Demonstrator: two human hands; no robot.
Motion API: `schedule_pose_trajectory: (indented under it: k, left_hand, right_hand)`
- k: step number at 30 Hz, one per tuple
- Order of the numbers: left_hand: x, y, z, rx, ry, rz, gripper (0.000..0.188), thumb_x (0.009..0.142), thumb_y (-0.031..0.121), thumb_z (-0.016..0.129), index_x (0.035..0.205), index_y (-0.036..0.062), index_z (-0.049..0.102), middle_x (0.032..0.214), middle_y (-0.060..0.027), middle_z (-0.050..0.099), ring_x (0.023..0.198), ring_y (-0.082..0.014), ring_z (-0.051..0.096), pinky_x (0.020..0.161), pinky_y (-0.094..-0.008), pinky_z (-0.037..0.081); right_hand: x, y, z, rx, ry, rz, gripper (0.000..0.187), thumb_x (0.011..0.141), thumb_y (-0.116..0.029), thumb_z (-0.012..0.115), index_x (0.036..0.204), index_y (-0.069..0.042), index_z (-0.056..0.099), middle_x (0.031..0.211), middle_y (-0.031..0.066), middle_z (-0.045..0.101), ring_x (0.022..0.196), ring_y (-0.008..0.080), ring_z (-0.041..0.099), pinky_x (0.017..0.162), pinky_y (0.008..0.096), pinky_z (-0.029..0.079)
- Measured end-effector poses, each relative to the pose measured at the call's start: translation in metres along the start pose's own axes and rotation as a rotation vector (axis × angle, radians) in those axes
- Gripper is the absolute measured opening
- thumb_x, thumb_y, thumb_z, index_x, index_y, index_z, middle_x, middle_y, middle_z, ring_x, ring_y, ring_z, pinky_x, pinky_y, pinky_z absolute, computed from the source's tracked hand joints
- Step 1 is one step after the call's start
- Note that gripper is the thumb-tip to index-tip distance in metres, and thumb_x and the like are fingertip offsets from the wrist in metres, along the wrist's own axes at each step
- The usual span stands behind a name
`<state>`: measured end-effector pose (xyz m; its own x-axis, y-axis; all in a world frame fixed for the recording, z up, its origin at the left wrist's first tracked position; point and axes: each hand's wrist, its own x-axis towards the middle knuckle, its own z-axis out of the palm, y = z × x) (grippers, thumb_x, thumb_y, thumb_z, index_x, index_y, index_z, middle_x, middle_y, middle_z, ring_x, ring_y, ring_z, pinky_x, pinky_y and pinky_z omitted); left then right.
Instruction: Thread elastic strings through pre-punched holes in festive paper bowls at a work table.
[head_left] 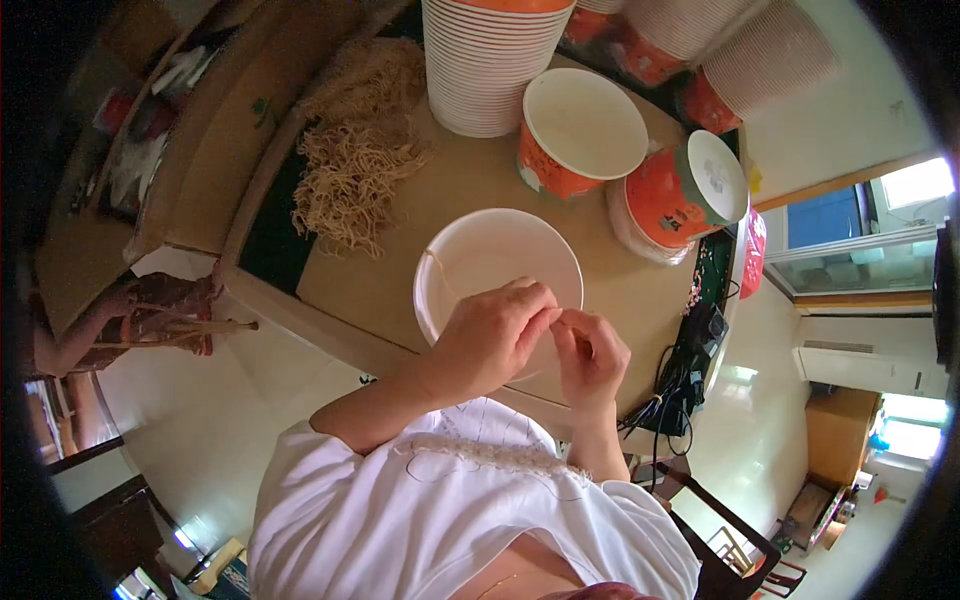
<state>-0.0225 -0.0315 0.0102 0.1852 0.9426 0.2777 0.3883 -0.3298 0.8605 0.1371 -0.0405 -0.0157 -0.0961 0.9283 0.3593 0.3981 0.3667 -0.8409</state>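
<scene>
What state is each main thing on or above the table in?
Left hand: fingertips pinched together.
Right hand: fingertips pinched; anything held unclear.
White bowl: upright, uncovered.
Tan strands: loose, tangled pile.
Tall tub stack: nested.
Orange tub beside the stack: upright, open.
Orange tub farther right: apparently upside down.
Black cables: bunched, tangled.

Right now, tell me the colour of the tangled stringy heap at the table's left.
Light tan; the tangled stringy heap shows best in the head view.

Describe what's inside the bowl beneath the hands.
A thin tan strand shows against the left inner wall of the white bowl. The left hand and right hand hide part of the interior; anything under them cannot be seen.
</scene>
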Motion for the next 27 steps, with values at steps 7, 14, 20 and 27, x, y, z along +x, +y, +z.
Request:
schedule_pose_trajectory:
  k: [7,14,20,27]
  left_hand:
    - [-0.001,0.022,-0.021,-0.054,-0.064,0.041,0.006,0.081,0.005,0.066,0.082,0.0053,0.06,0.079,-0.0073,0.058,0.068,-0.0258,0.061,0.059,-0.0373,0.048]
    - [-0.001,0.025,-0.028,-0.26,0.017,0.083,0.006,0.081,0.0,0.064,0.083,0.0044,0.061,0.076,-0.0035,0.053,0.06,-0.0132,0.049,0.053,-0.0252,0.039]
    - [0.0,0.011,-0.028,-0.753,0.295,0.135,0.005,0.086,-0.003,0.058,0.088,0.0012,0.056,0.086,-0.0039,0.051,0.07,-0.0083,0.045,0.067,-0.0218,0.037]
    - [0.007,-0.003,-0.027,-0.938,0.3,-0.044,0.001,0.089,0.0,0.058,0.089,0.001,0.057,0.08,0.0004,0.048,0.068,-0.0051,0.043,0.062,-0.0202,0.035]
  right_hand:
    - [0.005,-0.001,-0.013,0.201,-0.008,-0.036,0.017,0.073,0.007,0.07,0.088,-0.002,0.068,0.092,0.0074,0.058,0.074,0.0135,0.054,0.058,0.0237,0.041]
    - [0.003,0.017,-0.016,0.308,-0.024,-0.104,0.018,0.071,0.005,0.07,0.085,-0.005,0.07,0.094,0.0095,0.053,0.083,0.019,0.052,0.068,0.0282,0.042]
    - [-0.003,0.042,-0.01,0.288,-0.043,-0.146,0.019,0.069,0.004,0.071,0.085,-0.005,0.069,0.093,0.01,0.052,0.084,0.0208,0.053,0.069,0.0307,0.043]
    - [0.004,0.041,-0.011,0.303,-0.116,-0.054,0.02,0.068,0.002,0.072,0.087,-0.001,0.065,0.099,0.0121,0.059,0.092,0.0241,0.058,0.077,0.0331,0.047]
